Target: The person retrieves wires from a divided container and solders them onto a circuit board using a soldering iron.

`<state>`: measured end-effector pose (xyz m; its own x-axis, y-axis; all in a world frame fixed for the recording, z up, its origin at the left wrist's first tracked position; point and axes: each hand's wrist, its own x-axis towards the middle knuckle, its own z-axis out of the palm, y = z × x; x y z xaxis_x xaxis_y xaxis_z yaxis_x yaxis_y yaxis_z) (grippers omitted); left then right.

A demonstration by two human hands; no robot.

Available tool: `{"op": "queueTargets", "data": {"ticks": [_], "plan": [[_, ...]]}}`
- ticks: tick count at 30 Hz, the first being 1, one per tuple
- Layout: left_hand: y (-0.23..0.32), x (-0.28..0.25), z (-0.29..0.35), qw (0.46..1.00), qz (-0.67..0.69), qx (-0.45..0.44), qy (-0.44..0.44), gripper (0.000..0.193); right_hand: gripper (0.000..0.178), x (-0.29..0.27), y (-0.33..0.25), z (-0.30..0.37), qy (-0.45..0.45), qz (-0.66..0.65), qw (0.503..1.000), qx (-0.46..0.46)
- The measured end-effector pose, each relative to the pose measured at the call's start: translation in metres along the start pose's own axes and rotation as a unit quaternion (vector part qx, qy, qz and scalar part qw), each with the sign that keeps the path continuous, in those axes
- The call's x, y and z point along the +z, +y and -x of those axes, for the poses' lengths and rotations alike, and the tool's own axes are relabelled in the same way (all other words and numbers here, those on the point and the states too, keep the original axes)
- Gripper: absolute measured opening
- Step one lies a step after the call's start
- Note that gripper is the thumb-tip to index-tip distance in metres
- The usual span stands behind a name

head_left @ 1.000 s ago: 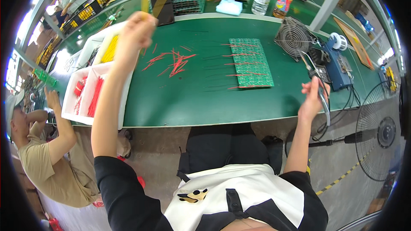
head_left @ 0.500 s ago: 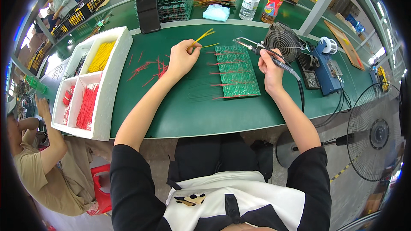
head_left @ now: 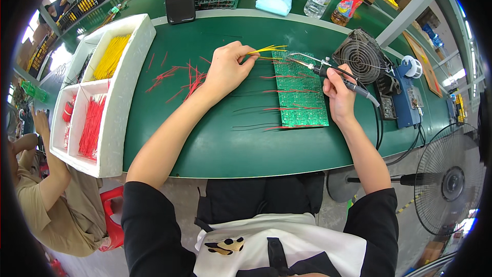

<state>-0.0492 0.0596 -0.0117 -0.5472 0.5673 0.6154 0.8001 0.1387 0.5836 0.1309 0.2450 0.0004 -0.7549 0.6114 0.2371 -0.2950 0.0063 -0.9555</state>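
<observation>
Several yellow wires (head_left: pixel 265 49) jut from my pinched left hand (head_left: pixel 229 65) by the far edge of the circuit board (head_left: pixel 302 98) lying on the worktop (head_left: pixel 230 149), seemingly to keep that hand clear of the soldering iron (head_left: pixel 321 71) my right hand (head_left: pixel 340 96) grips pen-like.

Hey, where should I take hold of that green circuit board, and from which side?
I'd probably grip the green circuit board by its long right edge, from the right: red wires stick out past the left edge, and the soldering iron's tip shows near the top end.
</observation>
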Motion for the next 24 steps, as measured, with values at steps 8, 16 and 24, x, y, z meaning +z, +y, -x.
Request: {"op": "queueTargets", "data": {"ticks": [8,16,24], "plan": [[-0.0021,0.0023,0.0001,0.999,-0.002,0.033,0.011,0.011,0.016,0.0012,0.0010,-0.0007,-0.009,0.012,1.000,-0.005],[-0.0036,0.0051,0.0013,0.999,-0.008,0.042,0.012,0.011,0.016,0.0023,0.0019,0.0001,-0.009,0.010,1.000,-0.015],[-0.0053,0.0065,0.0011,0.998,-0.017,0.059,0.020,0.011,0.016,0.0013,0.0030,0.0002,-0.016,0.022,0.999,-0.020]]}}
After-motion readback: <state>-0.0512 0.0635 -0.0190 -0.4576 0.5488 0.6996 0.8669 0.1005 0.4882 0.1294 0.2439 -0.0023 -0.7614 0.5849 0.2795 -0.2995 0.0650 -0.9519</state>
